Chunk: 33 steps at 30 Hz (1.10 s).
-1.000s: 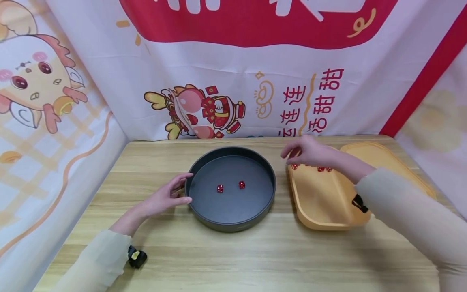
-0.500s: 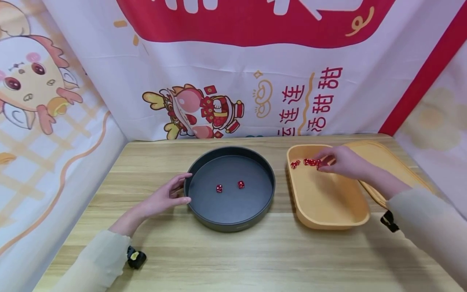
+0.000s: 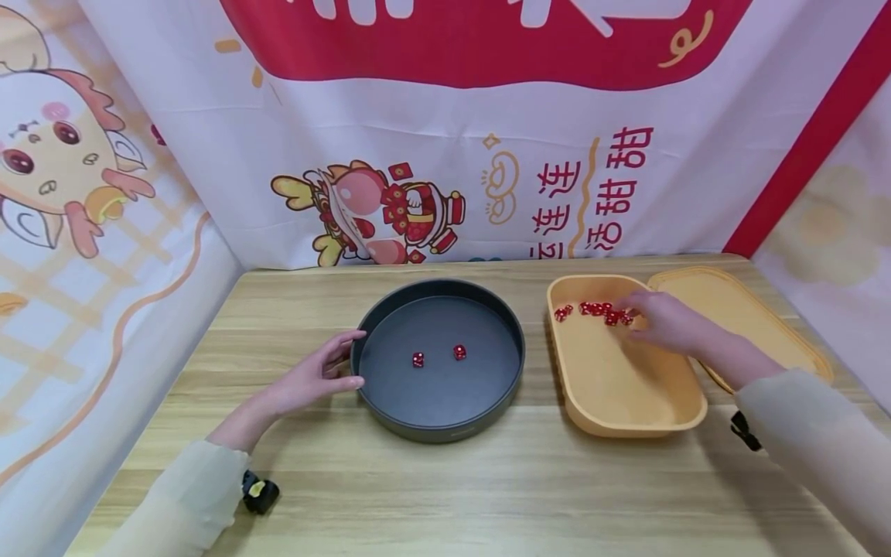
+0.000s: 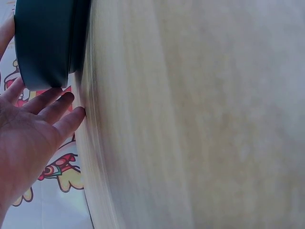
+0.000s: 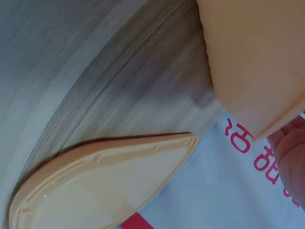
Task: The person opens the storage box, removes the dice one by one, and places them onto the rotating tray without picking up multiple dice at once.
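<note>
cream sleeves [image 3: 181, 483] come in from both bottom corners, with a small black thing [image 3: 261, 493] by the left wrist. under them is a stripy wood table [image 3: 418, 495]. the left hand [image 3: 313, 379] is at the left side of a round dark pan [image 3: 442, 402], and its fingertips touch the pan. its thumb is spread away from the other fingers, which look quite straight in the left wrist view, with little gaps between some of them. in the pan lie two red dice [image 3: 459, 352] with white dots, near the middle, side by side but not touching. to the right of the pan, a bit apart from it, is a deep orange box [image 3: 626, 394] with round corners. the right hand [image 3: 675, 321] is over the box's right side. more red dice [image 3: 595, 309] lie at the far end of the box, and its fingertips are right by the ones nearest to it. i cannot tell if the fingers pinch a die, because they are partly hidden. past the right arm, a flat orange lid [image 3: 752, 317] lies on the table just beside the box. at the back hangs a white cloth [image 3: 431, 116] with red writing and a red and yellow cartoon [image 3: 383, 209].
</note>
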### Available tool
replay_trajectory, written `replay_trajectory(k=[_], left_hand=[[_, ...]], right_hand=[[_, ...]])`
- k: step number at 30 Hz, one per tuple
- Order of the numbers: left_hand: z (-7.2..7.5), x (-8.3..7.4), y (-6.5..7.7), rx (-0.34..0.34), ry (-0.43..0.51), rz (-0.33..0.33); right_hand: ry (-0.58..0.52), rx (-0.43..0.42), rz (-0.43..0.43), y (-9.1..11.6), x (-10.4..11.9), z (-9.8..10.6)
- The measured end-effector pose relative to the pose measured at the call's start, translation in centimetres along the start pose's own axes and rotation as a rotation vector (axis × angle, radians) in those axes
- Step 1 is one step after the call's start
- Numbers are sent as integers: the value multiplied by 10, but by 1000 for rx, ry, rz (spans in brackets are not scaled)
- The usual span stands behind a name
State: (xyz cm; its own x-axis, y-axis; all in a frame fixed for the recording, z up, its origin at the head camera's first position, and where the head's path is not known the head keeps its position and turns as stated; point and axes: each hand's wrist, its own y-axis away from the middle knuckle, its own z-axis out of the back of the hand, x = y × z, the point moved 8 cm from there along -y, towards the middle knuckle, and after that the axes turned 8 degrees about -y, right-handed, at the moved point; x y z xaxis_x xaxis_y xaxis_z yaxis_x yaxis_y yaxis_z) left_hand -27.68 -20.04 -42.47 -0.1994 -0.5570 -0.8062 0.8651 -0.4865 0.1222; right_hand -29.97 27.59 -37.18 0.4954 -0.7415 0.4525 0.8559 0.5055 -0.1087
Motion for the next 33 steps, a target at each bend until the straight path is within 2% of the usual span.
replay_trajectory(k=[6,19,27,33], left_hand=[[0,0,1,0,-1,1],[1,1,1,-7,-22,-3],[0,0,1,-5,-18,7],[0,0,1,-2,-13,7]], right_hand=[[-8,10,-70,-7,-4,-7],[-154,-12,-216,-12,-11,-10],[-191,-33,-229,-11,-10,-13],[-163,-33,-202,-8,-6,-16]])
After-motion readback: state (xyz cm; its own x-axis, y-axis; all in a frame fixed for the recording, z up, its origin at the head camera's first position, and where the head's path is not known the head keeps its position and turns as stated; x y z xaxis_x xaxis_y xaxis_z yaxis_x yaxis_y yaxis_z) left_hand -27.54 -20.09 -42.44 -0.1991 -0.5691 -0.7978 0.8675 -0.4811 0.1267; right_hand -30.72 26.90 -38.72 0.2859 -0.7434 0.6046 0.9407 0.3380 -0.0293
